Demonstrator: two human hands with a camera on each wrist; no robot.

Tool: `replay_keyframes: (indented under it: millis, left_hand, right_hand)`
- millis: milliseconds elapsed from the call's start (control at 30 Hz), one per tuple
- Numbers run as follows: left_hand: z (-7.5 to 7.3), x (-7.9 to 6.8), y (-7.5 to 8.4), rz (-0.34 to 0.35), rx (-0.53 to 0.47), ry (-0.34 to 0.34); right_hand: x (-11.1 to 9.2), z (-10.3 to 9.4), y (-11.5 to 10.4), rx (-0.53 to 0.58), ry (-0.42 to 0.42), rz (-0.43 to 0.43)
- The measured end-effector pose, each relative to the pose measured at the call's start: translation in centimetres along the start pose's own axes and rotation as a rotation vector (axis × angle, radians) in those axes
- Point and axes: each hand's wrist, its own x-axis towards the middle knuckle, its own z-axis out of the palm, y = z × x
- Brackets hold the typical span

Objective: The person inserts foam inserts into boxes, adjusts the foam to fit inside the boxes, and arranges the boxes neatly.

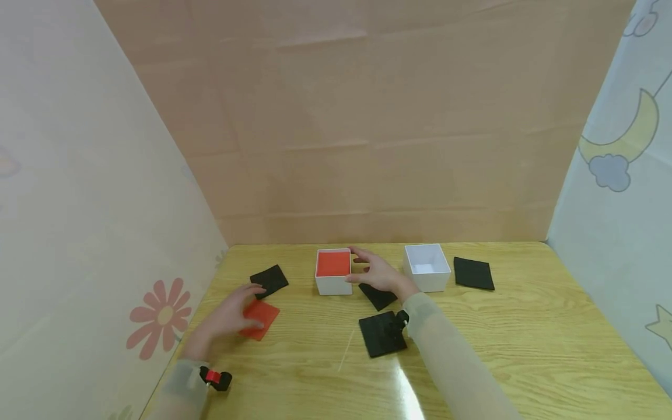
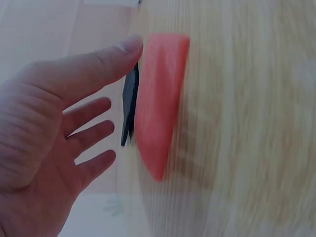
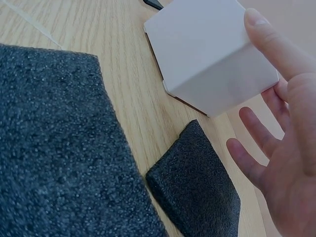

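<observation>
My left hand (image 1: 231, 312) hovers over a red foam square (image 1: 266, 319) at the table's left. In the left wrist view, its thumb and fingers are spread apart beside the red square (image 2: 160, 103), with nothing between them. Just behind lies a black foam square (image 1: 270, 281). With thumb and index finger, my right hand (image 1: 379, 273) holds the right side of a white box (image 1: 333, 286); the thumb is at the near corner, the index at the far one. Red foam (image 1: 333, 263) fills this box. Its other fingers hang free in the right wrist view.
A second white box (image 1: 433, 284), with bare inside walls, stands to the right. Beyond it lies a black square (image 1: 473, 273). Two more black squares, one (image 1: 379, 297) partly under the right hand and another (image 1: 380, 335) nearer, lie mid-table. Patterned walls flank the table.
</observation>
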Motion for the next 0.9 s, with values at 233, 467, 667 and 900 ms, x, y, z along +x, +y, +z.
replay_keyframes:
  millis: [233,467,667,900]
  left_hand:
    - [-0.4,-0.8,-0.5,-0.008,-0.004,-0.087]
    - [-0.5,-0.7,-0.2,-0.012,0.094,-0.144]
    - [-0.7,-0.6,0.2,0.031,0.172,-0.158]
    - [-0.9,-0.3,0.9,0.047,0.219,-0.162]
  right_hand:
    - [-0.1,0.0,0.1,0.010,0.003,0.004]
    - [-0.1,0.1,0.2,0.000,0.008,0.005]
    - [-0.1,0.1,0.3,-0.006,0.007,0.007]
    - [-0.1,0.1,0.2,-0.001,0.006,0.001]
